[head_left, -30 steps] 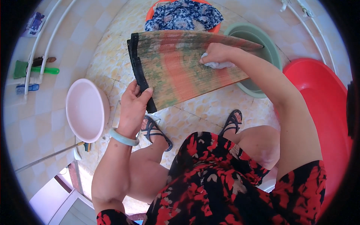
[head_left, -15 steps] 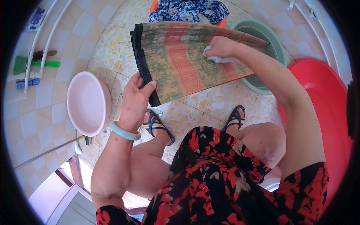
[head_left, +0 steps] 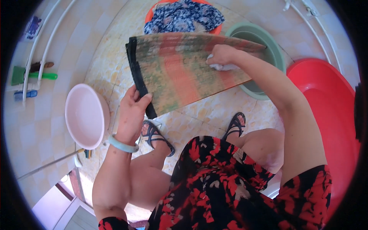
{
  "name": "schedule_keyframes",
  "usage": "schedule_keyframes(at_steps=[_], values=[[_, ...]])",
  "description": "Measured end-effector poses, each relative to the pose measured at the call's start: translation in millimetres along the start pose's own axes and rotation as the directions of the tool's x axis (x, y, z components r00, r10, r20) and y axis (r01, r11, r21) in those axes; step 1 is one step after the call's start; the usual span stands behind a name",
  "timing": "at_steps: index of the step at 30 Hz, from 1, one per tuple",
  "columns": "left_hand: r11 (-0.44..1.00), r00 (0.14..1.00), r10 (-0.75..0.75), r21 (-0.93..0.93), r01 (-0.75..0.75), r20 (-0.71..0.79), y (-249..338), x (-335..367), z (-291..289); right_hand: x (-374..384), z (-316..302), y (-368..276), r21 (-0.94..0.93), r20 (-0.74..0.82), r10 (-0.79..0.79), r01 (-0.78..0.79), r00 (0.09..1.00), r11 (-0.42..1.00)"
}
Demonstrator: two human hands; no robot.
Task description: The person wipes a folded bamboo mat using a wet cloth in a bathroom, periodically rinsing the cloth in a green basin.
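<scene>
A folded woven mat [head_left: 180,73] in tan, green and red, with a black border [head_left: 138,76], is held up in front of me. My left hand [head_left: 132,109] grips its near left corner, thumb on top of the border. My right hand [head_left: 224,55] is closed around a white cloth [head_left: 223,67] and presses it on the mat's upper face, right of the middle. The fingers under the mat are hidden. The mat's far right end reaches over a green basin [head_left: 276,50], covering part of its opening.
A pink basin [head_left: 85,117] stands on the tiled floor at left. Patterned blue cloth [head_left: 184,17] fills an orange basin [head_left: 148,15] at the back. A large red tub [head_left: 326,107] lies at right. Brushes [head_left: 44,76] hang by white wall pipes; a long-handled tool [head_left: 53,164] leans lower left.
The whole view has shifted a little, so the mat sits slightly lower and further left. Both hands keep their holds; the right hand with the cloth has barely moved along the mat.
</scene>
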State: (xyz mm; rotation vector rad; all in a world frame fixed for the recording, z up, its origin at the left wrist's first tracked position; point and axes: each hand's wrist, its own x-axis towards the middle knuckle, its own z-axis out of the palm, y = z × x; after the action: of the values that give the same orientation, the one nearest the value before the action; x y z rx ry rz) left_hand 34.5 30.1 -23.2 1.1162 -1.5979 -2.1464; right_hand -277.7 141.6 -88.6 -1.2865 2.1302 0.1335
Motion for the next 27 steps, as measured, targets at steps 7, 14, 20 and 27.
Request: schedule_keyframes(at_steps=[7, 14, 20, 27], values=[[1.0, 1.0, -0.015, -0.017, 0.015, 0.005, -5, 1, -2, -5, -6, -24, 0.072, 0.027, 0.008, -0.01, 1.0, 0.997], [0.999, 1.0, -0.01, -0.034, 0.01, 0.017, -6, 2, -3, -10, -13, -22, -0.028, 0.05, 0.043, -0.042, 0.998, 0.999], [1.0, 1.0, -0.019, -0.02, 0.019, 0.005, -4, 0, -2, 0, -7, -30, 0.127, 0.045, -0.046, 0.04, 0.998, 0.991], [1.0, 1.0, 0.002, -0.017, -0.001, 0.023, -8, 4, -3, -1, -5, -16, 0.02, 0.047, -0.005, 0.004, 0.999, 1.0]])
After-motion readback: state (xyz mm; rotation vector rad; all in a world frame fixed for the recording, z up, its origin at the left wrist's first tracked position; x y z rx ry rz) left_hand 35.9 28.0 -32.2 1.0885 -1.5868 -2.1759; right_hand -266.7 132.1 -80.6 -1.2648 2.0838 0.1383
